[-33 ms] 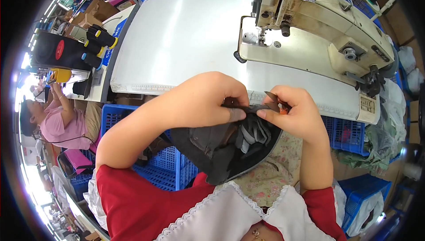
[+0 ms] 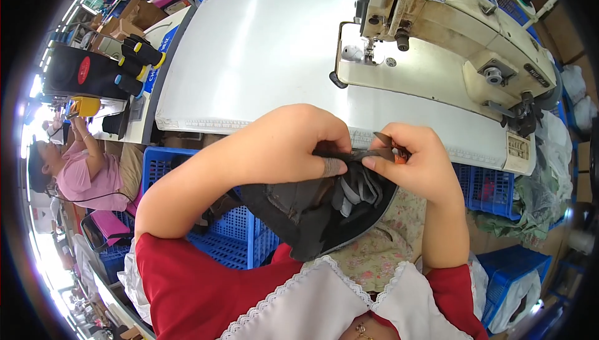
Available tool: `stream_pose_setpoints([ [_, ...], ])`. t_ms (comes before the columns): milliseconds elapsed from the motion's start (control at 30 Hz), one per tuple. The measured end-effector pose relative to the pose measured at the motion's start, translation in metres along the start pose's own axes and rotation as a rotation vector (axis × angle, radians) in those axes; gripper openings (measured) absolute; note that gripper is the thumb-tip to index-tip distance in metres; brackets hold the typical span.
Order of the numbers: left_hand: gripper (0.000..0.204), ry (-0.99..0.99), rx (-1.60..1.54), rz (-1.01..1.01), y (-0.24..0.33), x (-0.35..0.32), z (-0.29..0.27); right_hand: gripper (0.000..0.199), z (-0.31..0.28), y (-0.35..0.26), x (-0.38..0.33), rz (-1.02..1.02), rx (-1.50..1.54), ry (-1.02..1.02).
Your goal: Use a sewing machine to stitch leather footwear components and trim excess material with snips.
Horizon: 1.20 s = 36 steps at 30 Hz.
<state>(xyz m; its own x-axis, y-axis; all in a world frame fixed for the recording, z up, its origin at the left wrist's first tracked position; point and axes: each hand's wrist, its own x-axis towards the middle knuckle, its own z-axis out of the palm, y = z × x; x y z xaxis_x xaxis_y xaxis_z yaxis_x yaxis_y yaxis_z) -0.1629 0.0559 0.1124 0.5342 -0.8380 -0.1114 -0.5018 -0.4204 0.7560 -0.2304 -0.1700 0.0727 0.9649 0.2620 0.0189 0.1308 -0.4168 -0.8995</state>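
My left hand (image 2: 284, 143) pinches the upper edge of a black fabric piece (image 2: 312, 215) with grey strips (image 2: 359, 190) bunched inside it. The piece hangs over my lap, just in front of the table's near edge. My right hand (image 2: 418, 165) holds the same edge from the right and grips small thread snips (image 2: 388, 145) with an orange handle. Their dark blades point left toward my left thumb. The two hands almost touch above the fabric.
A cream industrial sewing machine (image 2: 437, 34) stands on the white table (image 2: 262, 53) beyond my hands. Blue plastic crates sit below at left (image 2: 243, 234) and right (image 2: 486, 190). Another person in a pink top (image 2: 81, 174) sits far left, near a black bag (image 2: 81, 71).
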Motion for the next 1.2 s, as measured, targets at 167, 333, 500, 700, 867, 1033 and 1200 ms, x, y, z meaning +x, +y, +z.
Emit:
stream_pose_setpoints([
  [167,0.017,0.066,0.102,0.108,-0.001,-0.005,0.011,0.02,0.005,-0.004,-0.008,0.0,0.035,0.016],
  [333,0.017,-0.006,-0.013,0.023,-0.001,0.0,0.007,0.02,0.003,0.001,-0.01,-0.019,0.048,0.015],
  [500,0.017,-0.02,-0.128,0.002,-0.006,0.003,0.007,0.02,0.0,0.005,-0.011,-0.056,0.026,-0.003],
  [700,0.016,0.062,0.014,0.11,-0.003,-0.002,0.016,0.023,-0.002,0.007,-0.017,-0.009,0.075,-0.005],
  [867,0.017,0.135,0.078,0.167,-0.001,-0.007,0.022,0.027,-0.015,-0.001,-0.021,-0.081,0.105,-0.032],
  [1033,0.018,0.104,0.11,0.087,0.008,-0.007,0.022,0.031,-0.044,-0.018,-0.023,-0.202,-0.367,0.036],
  [1200,0.022,0.128,0.127,0.115,0.009,-0.006,0.024,0.024,-0.042,-0.037,-0.018,-0.397,-0.824,0.034],
])
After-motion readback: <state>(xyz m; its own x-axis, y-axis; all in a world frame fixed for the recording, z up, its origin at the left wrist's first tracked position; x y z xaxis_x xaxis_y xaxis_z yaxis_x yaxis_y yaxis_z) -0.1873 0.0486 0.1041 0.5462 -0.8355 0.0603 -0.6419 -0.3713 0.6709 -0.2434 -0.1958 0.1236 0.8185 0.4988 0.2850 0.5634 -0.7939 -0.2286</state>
